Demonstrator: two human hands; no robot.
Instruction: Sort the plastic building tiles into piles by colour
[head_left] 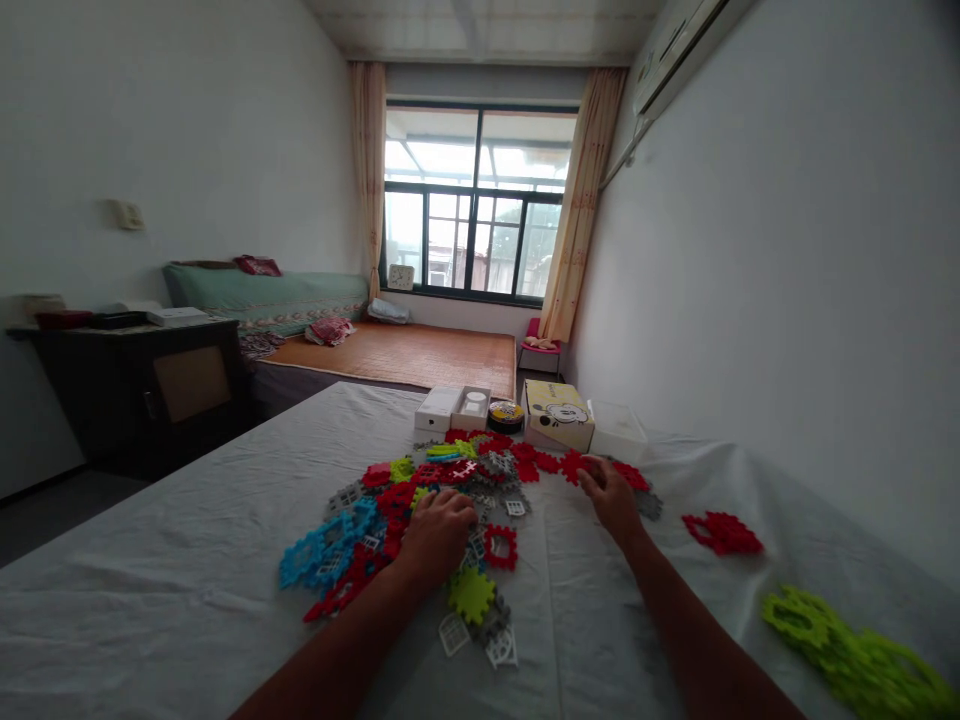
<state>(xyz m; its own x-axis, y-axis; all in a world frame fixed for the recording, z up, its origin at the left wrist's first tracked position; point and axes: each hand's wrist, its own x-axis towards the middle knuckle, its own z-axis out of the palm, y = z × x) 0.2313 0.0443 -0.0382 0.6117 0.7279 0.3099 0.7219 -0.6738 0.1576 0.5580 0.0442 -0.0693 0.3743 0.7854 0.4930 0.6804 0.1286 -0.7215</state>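
My left hand point(441, 535) lies over a pile of flat plastic building pieces with toothed edges, its fingers bent loosely downward. Around it are blue pieces point(307, 555), a red square frame piece point(501, 547) and a lime-green piece point(472, 597). Farther to the right, the thumb and fingertips of my right hand point(611, 500) close at the edge of a red toothed piece point(571, 467). More red and grey pieces lie behind and beside this hand. The undersides of the left fingertips are hidden.
Separate stacks of red pieces point(724, 533) and lime-green pieces point(862, 655) lie to the right. White boxes point(437, 409), a round black-and-yellow tin point(506, 415), a yellow cartoon box point(559, 414) and a clear container point(617, 428) line the far table edge. White cloth point(187, 600) covers the table.
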